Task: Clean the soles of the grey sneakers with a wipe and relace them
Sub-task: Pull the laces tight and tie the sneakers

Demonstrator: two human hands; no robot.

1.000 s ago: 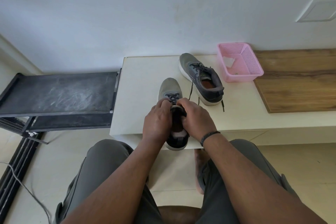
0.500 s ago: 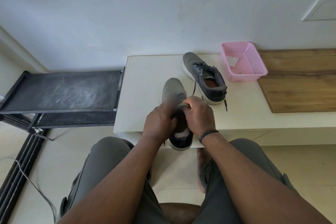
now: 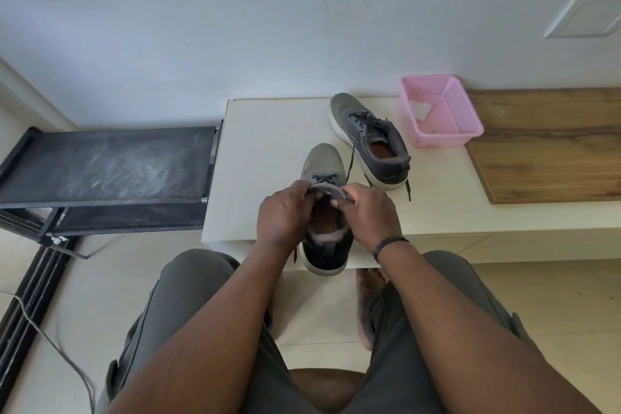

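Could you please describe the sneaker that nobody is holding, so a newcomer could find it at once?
On the cream bench against the wall sits a pink basket. The far sneaker lies just left of it, untouched, its dark lace trailing loose.

no readable text, labels, brands or numbers on anything in view

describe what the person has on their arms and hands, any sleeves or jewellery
Both forearms are bare up to the frame edge, with no sleeves in view. The right hand has a dark braided-looking band around its wrist. The left hand and its wrist carry nothing: no watch, ring or glove shows. No ring is visible on the right hand either.
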